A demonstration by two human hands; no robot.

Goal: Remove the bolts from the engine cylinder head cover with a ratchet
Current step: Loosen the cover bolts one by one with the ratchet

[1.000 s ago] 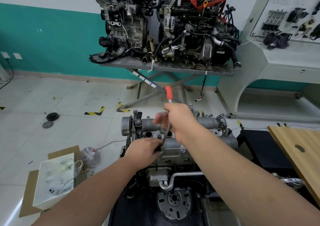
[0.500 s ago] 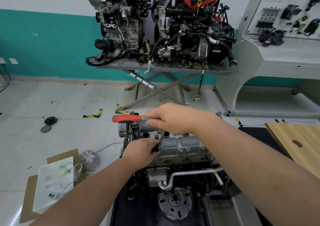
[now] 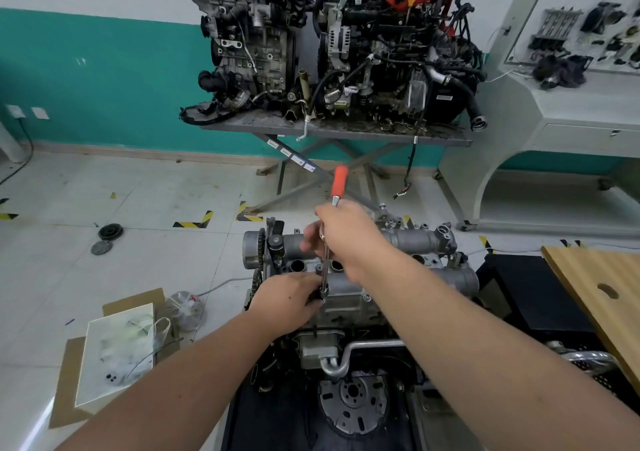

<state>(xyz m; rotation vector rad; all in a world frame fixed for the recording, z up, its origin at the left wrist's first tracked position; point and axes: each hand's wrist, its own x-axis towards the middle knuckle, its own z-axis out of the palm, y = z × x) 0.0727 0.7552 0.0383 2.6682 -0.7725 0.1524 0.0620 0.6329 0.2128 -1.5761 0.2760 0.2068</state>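
Ratchet: orange grip, chrome shaft

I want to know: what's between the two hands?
In the head view, the ratchet's thin metal shaft runs from the right hand down to the left hand.

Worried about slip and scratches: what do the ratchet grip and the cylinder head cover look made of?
Ratchet grip: looks like matte orange-red plastic or rubber over a shiny, probably steel, shaft. Cylinder head cover: dull grey, unpainted, rounded cast shapes, likely cast aluminium. Right hand grips the shaft.
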